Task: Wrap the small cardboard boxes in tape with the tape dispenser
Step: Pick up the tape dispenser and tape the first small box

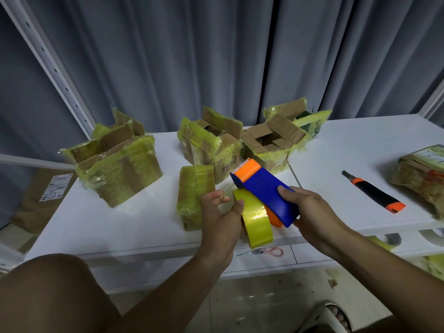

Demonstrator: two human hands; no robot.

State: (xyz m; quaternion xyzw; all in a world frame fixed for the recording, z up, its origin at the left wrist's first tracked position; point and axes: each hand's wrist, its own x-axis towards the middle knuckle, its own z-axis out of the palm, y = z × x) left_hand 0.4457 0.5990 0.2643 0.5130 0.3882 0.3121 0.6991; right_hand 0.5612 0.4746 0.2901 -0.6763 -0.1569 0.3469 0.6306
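Nearest me, my right hand (310, 210) grips the blue tape dispenser (266, 193) above the tabletop (108, 227); my left hand (221, 217) pinches its yellow tape roll (257, 219), fingers curled. I judge I'm freeing the tape end, hidden from me, to stick next onto the small wrapped box (194, 193) just beside.

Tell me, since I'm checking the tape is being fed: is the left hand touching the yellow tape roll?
Touching. The head view shows the left hand with its thumb tip on the yellow tape roll mounted in the tape dispenser.
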